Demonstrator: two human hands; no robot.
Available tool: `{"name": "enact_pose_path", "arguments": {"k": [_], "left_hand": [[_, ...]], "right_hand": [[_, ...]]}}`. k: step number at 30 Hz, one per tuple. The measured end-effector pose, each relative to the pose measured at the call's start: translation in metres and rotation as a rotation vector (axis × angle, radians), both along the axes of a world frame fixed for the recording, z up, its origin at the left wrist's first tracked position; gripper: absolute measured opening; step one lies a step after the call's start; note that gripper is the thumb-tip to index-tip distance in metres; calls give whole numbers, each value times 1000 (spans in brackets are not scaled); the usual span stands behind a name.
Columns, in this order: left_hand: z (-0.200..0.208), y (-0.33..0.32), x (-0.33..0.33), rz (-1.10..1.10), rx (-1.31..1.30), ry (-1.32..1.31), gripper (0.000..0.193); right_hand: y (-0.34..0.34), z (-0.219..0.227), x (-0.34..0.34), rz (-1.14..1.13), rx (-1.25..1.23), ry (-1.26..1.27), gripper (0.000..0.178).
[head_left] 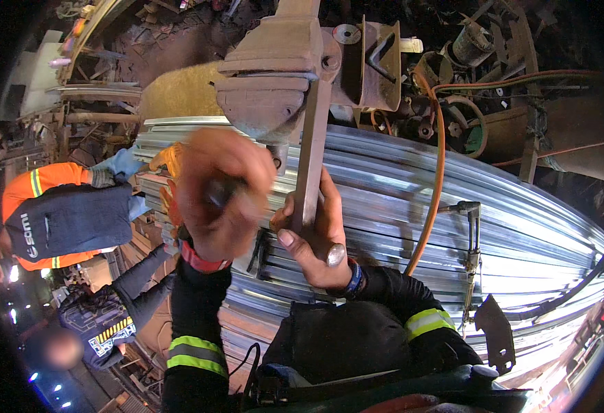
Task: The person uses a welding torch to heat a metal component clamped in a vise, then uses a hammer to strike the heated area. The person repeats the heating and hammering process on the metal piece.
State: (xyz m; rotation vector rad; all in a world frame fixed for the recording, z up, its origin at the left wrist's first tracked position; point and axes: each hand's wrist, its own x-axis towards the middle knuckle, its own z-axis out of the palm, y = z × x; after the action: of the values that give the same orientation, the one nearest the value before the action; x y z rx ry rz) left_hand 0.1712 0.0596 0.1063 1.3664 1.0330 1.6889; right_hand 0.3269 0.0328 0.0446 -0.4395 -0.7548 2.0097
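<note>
A heavy rusty bench vise (267, 76) fills the top middle. From its side a long square steel bar (314, 151) comes down toward me. My right hand (326, 251) is wrapped round the bar's lower end, thumb across the front. A rounded metal rod end (336, 255) sticks out by the palm; whether it joins the bar is hidden. Left of the bar, my left hand (226, 186) is raised and smeared by motion. Its fingers look curled round something dark (218, 193) that I cannot make out.
Long shiny metal profiles (384, 179) lie stacked beneath my hands. An orange hose (440, 165) crosses them, and a bar clamp (473, 255) lies at the right. Two people stand at the left, one in an orange-sleeved jacket (68, 213). Scrap (471, 45) lies beyond the vise.
</note>
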Motion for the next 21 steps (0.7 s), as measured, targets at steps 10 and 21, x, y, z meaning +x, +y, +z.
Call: {"name": "enact_pose_path", "arguments": {"k": [10, 21], "left_hand": [[43, -2, -97, -173, -299, -149, 39], [-18, -40, -158, 163, -258, -604, 45]], "right_hand": [[-5, -15, -13, 44, 126, -5, 104], [-9, -22, -7, 6, -62, 69, 98]]}}
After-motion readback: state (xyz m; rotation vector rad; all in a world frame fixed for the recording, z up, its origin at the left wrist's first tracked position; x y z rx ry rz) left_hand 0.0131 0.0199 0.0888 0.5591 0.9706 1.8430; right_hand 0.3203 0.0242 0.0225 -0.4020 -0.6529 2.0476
